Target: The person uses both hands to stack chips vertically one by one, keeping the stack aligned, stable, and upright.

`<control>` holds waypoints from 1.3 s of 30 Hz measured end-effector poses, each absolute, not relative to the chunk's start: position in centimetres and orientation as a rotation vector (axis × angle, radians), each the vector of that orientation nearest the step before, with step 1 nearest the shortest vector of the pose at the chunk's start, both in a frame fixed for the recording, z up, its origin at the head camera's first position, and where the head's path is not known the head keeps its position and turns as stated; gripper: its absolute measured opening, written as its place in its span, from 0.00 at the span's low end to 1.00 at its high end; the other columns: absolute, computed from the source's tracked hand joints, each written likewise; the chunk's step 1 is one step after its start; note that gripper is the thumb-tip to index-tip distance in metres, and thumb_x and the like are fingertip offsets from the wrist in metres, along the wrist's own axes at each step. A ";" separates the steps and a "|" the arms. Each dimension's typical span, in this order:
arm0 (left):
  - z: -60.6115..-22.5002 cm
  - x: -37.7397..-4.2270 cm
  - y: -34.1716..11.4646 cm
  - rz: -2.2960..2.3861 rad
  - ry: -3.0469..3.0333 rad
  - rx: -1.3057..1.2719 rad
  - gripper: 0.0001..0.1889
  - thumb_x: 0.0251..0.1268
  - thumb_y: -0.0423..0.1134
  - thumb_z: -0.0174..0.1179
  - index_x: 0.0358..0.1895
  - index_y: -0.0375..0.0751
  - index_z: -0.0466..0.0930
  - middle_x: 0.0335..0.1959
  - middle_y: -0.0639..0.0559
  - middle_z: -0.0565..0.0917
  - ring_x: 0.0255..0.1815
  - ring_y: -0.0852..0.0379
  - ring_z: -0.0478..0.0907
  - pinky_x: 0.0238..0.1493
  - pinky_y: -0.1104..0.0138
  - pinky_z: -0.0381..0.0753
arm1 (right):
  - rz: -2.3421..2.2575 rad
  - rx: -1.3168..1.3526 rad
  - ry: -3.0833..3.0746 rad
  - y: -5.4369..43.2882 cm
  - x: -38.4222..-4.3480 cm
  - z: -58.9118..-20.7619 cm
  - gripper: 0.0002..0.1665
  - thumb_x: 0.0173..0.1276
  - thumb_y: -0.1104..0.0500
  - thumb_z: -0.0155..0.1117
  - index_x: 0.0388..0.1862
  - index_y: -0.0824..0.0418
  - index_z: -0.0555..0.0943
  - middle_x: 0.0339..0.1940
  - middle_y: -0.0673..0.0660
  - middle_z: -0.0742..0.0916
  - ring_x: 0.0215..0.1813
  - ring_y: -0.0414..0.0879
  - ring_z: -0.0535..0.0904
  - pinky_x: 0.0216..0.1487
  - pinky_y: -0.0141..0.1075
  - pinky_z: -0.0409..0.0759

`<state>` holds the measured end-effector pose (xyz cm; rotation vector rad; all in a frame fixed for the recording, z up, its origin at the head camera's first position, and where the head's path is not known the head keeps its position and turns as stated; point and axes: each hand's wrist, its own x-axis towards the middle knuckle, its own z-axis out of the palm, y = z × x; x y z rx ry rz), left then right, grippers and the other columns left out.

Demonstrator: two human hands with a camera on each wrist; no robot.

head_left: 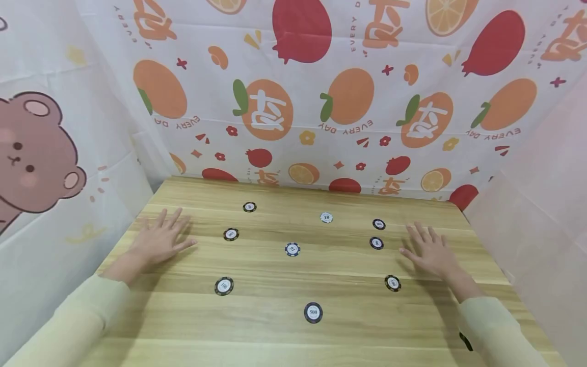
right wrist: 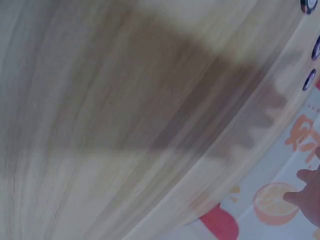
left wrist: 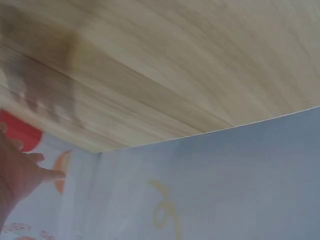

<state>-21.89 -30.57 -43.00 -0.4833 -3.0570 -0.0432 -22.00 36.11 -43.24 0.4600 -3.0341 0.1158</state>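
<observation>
My left hand (head_left: 160, 238) is spread, palm down, over the left part of the wooden table, holding nothing. Nearest to it is a black poker chip (head_left: 231, 234), with another black chip (head_left: 249, 207) farther back and one marked 100 (head_left: 224, 286) nearer me. On the right my right hand (head_left: 430, 253) is likewise spread and holds nothing. Two dark chips, a front one (head_left: 377, 243) and a back one (head_left: 378, 224), lie left of its fingers; a black 100 chip (head_left: 393, 283) lies nearer me. Shadows fall on the wood beneath both hands.
Mid-table lie a blue 10 chip (head_left: 292, 249), a pale 10 chip (head_left: 326, 217) and a purple 500 chip (head_left: 313, 312). A dark chip (head_left: 465, 341) is partly hidden by the right sleeve. A fruit-print curtain (head_left: 302, 102) stands behind the table (head_left: 266, 331), with pale curtains at both sides.
</observation>
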 end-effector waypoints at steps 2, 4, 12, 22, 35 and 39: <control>-42.7 -21.7 -29.6 -0.047 -3.039 -0.542 0.40 0.64 0.63 0.43 0.69 0.34 0.54 0.69 0.34 0.48 0.66 0.29 0.42 0.55 0.33 0.32 | 0.090 0.499 -3.023 35.7 -21.7 -43.3 0.45 0.66 0.35 0.45 0.73 0.58 0.49 0.72 0.65 0.53 0.67 0.71 0.47 0.59 0.66 0.39; -42.6 -21.4 -28.5 -0.061 -3.011 -0.601 0.39 0.65 0.61 0.44 0.68 0.33 0.55 0.70 0.35 0.47 0.67 0.31 0.41 0.57 0.35 0.31 | 0.081 0.542 -3.005 35.0 -21.3 -43.3 0.45 0.66 0.36 0.47 0.72 0.60 0.52 0.71 0.65 0.56 0.67 0.69 0.49 0.61 0.64 0.41; -42.6 -19.6 -22.6 -0.048 -2.813 -0.941 0.37 0.64 0.59 0.48 0.69 0.37 0.56 0.70 0.39 0.51 0.68 0.36 0.44 0.62 0.42 0.35 | 0.058 0.770 -2.877 31.7 -19.3 -43.6 0.43 0.63 0.38 0.53 0.68 0.64 0.61 0.68 0.64 0.63 0.67 0.62 0.54 0.63 0.57 0.49; -42.9 -14.8 -14.7 0.026 -2.602 -1.478 0.36 0.64 0.61 0.46 0.67 0.38 0.60 0.68 0.42 0.57 0.67 0.43 0.53 0.63 0.50 0.54 | 0.092 1.214 -2.654 25.9 -15.6 -44.7 0.42 0.61 0.38 0.57 0.68 0.61 0.64 0.68 0.60 0.65 0.67 0.57 0.59 0.62 0.54 0.56; -44.4 -11.1 -10.8 -0.028 -2.535 -1.800 0.37 0.66 0.65 0.36 0.69 0.42 0.57 0.68 0.49 0.60 0.67 0.50 0.57 0.62 0.57 0.59 | 0.129 1.542 -2.627 21.0 -11.5 -45.4 0.39 0.65 0.36 0.49 0.69 0.56 0.61 0.68 0.53 0.66 0.67 0.52 0.60 0.60 0.50 0.61; -44.6 -10.8 -9.9 -0.021 -2.534 -1.808 0.35 0.68 0.62 0.35 0.69 0.41 0.58 0.68 0.49 0.60 0.67 0.51 0.57 0.62 0.60 0.60 | 0.142 1.571 -2.608 20.1 -10.9 -45.4 0.34 0.68 0.41 0.49 0.68 0.56 0.64 0.66 0.52 0.69 0.65 0.49 0.63 0.59 0.46 0.65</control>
